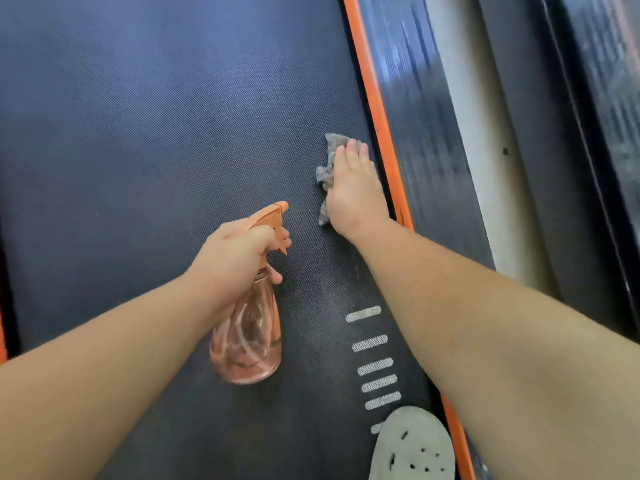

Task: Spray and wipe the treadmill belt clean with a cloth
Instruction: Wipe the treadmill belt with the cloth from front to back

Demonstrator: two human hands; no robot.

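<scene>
Head view: my right hand (353, 188) lies flat on the cloth (331, 144), fingers straight & together, pressing it to the belt (156, 133) just beside the orange strip (374, 98) on the right. Cloth is grey, crumpled, mostly hidden under my palm; only ragged bits show at top & left. Belt is dark w/ fine woven texture. My left hand (239, 258) grips the bottle (247, 334) by its neck, finger curled at the orange trigger. Bottle is clear pinkish plastic, pear-shaped; can't tell if it touches the belt. White dashes (375, 365) run in a row btm right, the last part-covered by a grey holed shoe (412, 445), cut off by the frame edge.
</scene>
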